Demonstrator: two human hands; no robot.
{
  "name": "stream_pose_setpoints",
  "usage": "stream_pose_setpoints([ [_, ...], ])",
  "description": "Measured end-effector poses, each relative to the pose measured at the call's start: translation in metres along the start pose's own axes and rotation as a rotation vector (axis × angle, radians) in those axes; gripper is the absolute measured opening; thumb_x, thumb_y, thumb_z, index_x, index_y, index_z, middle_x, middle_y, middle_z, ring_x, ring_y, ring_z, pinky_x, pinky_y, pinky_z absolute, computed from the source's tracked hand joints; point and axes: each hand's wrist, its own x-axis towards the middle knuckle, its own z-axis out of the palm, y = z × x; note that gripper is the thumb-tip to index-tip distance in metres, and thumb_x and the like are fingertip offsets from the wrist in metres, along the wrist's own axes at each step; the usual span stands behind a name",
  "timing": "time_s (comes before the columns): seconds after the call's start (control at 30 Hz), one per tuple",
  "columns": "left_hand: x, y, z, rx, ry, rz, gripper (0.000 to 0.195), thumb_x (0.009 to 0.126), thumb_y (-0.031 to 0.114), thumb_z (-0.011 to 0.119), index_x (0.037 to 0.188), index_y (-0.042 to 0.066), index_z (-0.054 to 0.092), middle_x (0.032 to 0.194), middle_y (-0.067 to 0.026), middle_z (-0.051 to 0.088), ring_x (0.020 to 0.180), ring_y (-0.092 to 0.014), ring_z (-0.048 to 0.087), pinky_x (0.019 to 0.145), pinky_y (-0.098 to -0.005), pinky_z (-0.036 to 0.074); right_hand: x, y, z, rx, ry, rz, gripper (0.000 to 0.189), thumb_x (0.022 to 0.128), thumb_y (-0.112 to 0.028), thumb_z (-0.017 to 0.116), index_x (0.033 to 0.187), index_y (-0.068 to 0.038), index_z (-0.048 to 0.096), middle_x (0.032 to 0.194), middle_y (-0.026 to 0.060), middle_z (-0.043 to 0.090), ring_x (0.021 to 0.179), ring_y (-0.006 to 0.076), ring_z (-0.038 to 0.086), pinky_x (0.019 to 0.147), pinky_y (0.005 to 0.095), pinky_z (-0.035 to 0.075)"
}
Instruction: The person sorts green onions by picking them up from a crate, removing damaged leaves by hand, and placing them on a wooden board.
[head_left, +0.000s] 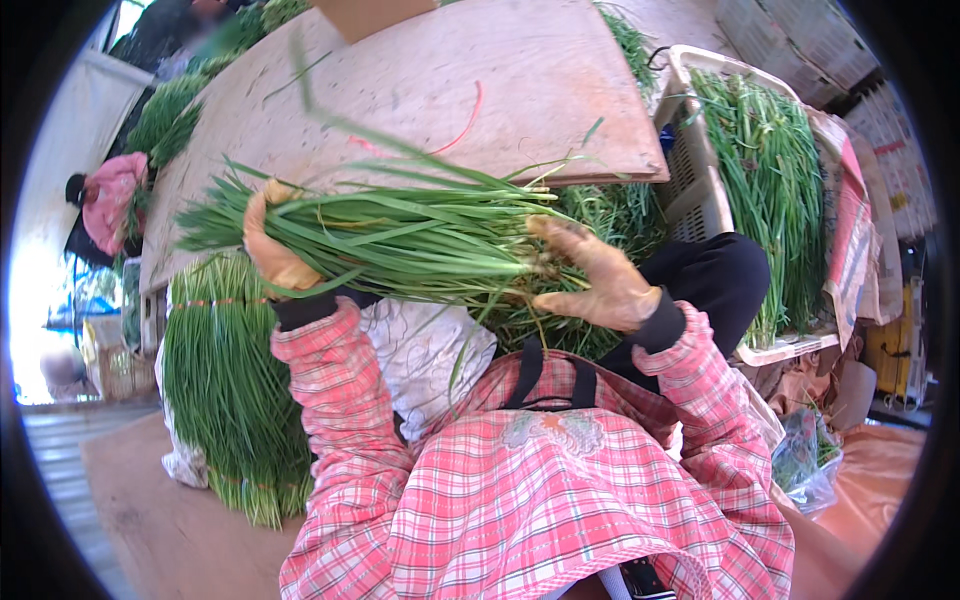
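A loose bunch of green garlic chives (405, 232) lies level across my front, leaf tips to the left and pale stem ends to the right. My left hand (274, 244), in a soiled tan glove, wraps around its leafy part. At the stem ends my gloved right hand (600, 274) has thumb and fingers spread, its palm towards them; the fingertips are blurred. Below the bunch, more loose greens (555, 315) lie by my lap. Beside my left forearm stand tied chive bundles (225, 375), held by orange bands.
A wooden tabletop (450, 82) in front bears a red strip (469, 124) and stray leaves. To the right stands a plastic crate (694, 180) packed with chives (765, 195). A person in pink (116, 199) is at the far left. A clear plastic bag (806, 465) lies lower right.
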Motion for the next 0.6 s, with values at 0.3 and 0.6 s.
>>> stream_pose_setpoints([
  [0.3,-0.018,-0.033,-0.107,-0.375,-0.031,0.246,0.015,0.085,0.024,0.053,0.083,0.010,0.050,0.069,0.0004,0.050,0.066,-0.014,0.050,0.066,-0.0301,0.044,-0.006,0.005,0.035,-0.260,-0.227,0.060,0.025,0.082,-0.030,0.058,0.078,-0.006,0.053,0.059,0.0160,0.053,0.056,0.0362,0.056,0.047,0.0428,0.041],
  [0.6,-0.016,-0.007,-0.173,-0.522,-0.514,-0.125,0.023,0.088,0.027,0.046,0.069,0.015,0.045,0.066,-0.0042,0.054,0.067,-0.020,0.054,0.065,-0.0400,0.045,-0.035,0.072,-0.029,-0.597,-0.106,0.448,0.021,0.076,-0.015,0.065,0.093,-0.003,0.060,0.087,0.0176,0.061,0.078,0.0292,0.062,0.066,0.0354,0.048],
])
